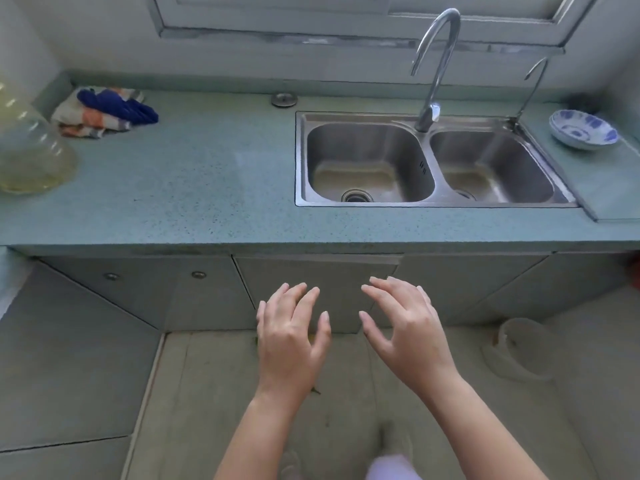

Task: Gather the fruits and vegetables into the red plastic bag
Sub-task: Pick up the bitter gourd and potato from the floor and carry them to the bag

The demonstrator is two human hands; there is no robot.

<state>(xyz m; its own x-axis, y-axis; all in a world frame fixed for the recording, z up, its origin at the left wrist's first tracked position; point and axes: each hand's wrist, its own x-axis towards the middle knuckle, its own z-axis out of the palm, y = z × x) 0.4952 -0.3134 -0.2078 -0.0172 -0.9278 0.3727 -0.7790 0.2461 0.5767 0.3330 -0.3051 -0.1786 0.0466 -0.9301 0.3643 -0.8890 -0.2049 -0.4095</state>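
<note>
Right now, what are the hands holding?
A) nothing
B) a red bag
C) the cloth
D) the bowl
A: the left hand and right hand are both open and empty in front of the cabinet; the bowl sits right of the sink, the cloth at the counter's back left.

Speckled green countertop (pixel 207 174) — bowl (pixel 583 129) white with blue blotches, cloth (pixel 104 112) orange, cream and deep blue — sink (pixel 363 147) silver.
</note>
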